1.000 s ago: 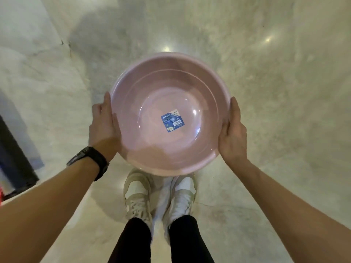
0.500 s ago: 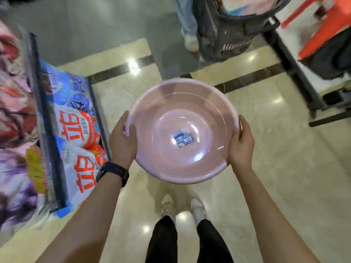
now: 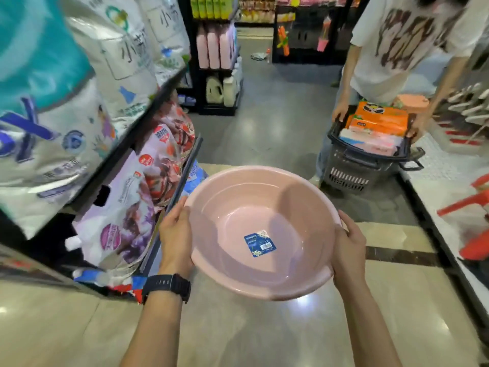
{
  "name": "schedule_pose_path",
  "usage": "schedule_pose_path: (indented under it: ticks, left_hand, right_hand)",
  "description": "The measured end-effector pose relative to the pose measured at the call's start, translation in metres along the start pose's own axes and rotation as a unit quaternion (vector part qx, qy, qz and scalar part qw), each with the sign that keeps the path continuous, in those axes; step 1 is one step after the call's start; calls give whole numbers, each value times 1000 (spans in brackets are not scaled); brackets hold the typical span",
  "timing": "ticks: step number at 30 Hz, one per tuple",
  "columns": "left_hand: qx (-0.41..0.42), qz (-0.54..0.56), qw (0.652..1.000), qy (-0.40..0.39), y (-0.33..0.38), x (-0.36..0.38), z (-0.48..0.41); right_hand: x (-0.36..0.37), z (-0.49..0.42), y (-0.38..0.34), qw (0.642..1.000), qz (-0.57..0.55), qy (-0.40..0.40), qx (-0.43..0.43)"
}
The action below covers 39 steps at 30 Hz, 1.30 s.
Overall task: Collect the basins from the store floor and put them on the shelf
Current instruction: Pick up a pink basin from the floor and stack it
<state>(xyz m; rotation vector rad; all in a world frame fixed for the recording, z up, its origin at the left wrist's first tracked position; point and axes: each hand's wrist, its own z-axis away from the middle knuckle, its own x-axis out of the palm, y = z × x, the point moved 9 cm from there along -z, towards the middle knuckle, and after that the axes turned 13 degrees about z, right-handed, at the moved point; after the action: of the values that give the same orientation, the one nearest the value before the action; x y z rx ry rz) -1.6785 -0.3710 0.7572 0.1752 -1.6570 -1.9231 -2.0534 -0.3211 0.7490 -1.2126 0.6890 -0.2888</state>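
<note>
Head view is showing the pink basin (image 3: 238, 221) hanging in the air in front of the body, mouth up and roughly level above the glossy floor (image 3: 264, 335), with a blue sticker (image 3: 259, 243) lying on its inner bottom. The left hand (image 3: 176, 239), a black watch (image 3: 166, 286) sitting on its wrist, is gripping the left rim with the thumb hooked over the edge and the fingers wrapping under the wall. The right hand (image 3: 346, 250) is clasping the opposite rim the same way, so nothing else is touching the basin. The step appears to be carrying it to a shelf, and doing that well probably means holding both grips opposite each other and the rim level while turning. The shelf rail (image 3: 185, 176) is running just beside the left knuckles and could be catching the rim on a swing. Its tiers are looking crammed with printed refill bags (image 3: 124, 223), so no free spot is showing there, and which shelf is meant cannot be told. Ahead on the right, another person (image 3: 397, 49) is bending over a dark shopping basket (image 3: 367, 165) full of packets, narrowing the aisle. A low white platform (image 3: 436, 186) carrying red furniture (image 3: 473, 207) is bordering the right side.
</note>
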Motion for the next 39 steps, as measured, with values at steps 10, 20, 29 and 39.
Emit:
schedule_pose_path:
  ticks: [10,20,29,39]
  left_hand:
    - [57,75,992,83,82,-174,83]
    - [69,106,971,203,138,-418,168]
    - [104,157,915,357,164,-608,205]
    - [128,132,821,541,193,-786,202]
  right_hand:
    - [59,135,-47,989,21,-114,-96]
    - [168,339,-44,965,19,-232,-125]
    - [322,491,-72,909,30,-378,-170]
    - [543,657,-65,823,83,-536,-168]
